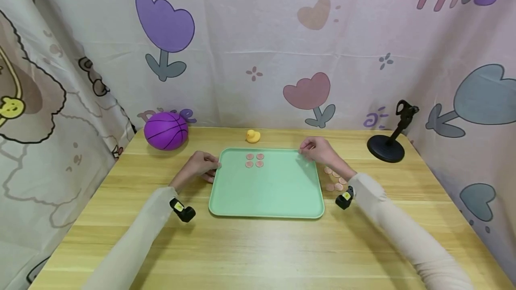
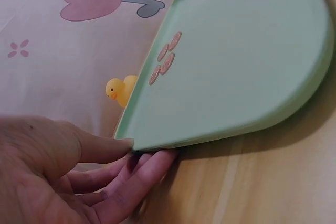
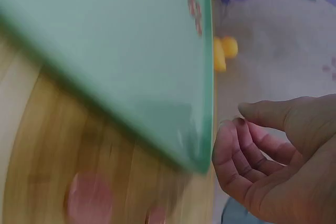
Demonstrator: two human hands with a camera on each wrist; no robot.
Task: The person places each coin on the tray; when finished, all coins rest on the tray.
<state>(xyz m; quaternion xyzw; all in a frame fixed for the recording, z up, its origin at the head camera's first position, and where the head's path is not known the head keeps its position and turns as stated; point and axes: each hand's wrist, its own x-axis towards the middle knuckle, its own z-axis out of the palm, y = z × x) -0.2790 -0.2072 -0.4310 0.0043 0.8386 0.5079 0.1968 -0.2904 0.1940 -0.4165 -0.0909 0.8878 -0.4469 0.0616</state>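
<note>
A mint-green tray (image 1: 266,194) lies on the table, carrying several copper-coloured coins (image 1: 260,164) grouped near its far edge. At its far left corner, my left hand (image 1: 200,164) grips the rim; the left wrist view shows the thumb (image 2: 107,149) on top and the other fingers underneath. My right hand (image 1: 318,150) hovers by the far right corner. Its fingers (image 3: 231,163) are loosely curled, the thumb apart from them, and I see nothing held in them. More coins (image 1: 338,187) lie right of the tray, partly behind the right wrist.
A yellow rubber duck (image 1: 253,136) sits behind the tray. The purple basketball (image 1: 166,131) is at the table's back left, and a black stand (image 1: 385,148) with a round base is at the back right. A patterned curtain (image 1: 242,26) hangs behind.
</note>
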